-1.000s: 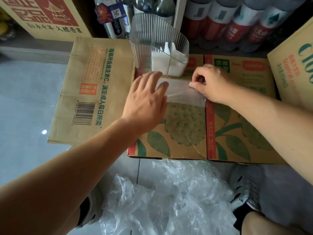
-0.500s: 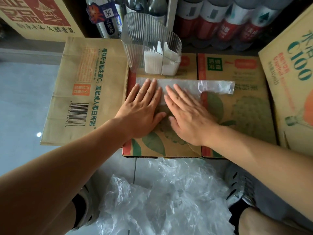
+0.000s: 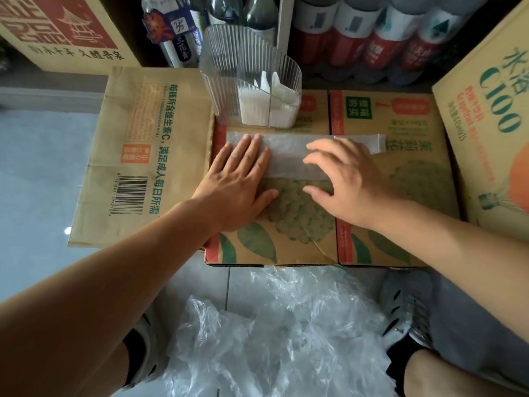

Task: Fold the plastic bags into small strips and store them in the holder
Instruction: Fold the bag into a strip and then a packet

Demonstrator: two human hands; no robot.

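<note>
Head view. A folded plastic bag (image 3: 289, 156), flattened into a long translucent band, lay crosswise on a printed cardboard box (image 3: 286, 242), just in front of the clear ribbed holder (image 3: 229, 73). The left hand (image 3: 240, 181) rested palm-down on the band's left end, its fingers straight and held close together, the thumb lying out on the cardboard. The right hand (image 3: 352, 181) was set on the band's right part with its fingers slightly arched and a little apart, their tips touching the plastic, while the thumb touched the cardboard below the band's near edge; it pinched nothing. A narrower tail of the bag projected to the right beyond that hand. The holder stood upright on the far edge of the box, and white folded strips (image 3: 269, 110) stood in its right-hand part, against an inner divider. A second flattened carton (image 3: 143, 138) with a barcode lay to the left, partly under the box. A heap of loose clear plastic bags (image 3: 286, 339) lay on the tiled floor (image 3: 37, 181) between the person's shoes (image 3: 406, 310). Bottles (image 3: 372, 38) stood in rows behind the holder, and a carton marked C100 (image 3: 492, 110) stood at the right.
</note>
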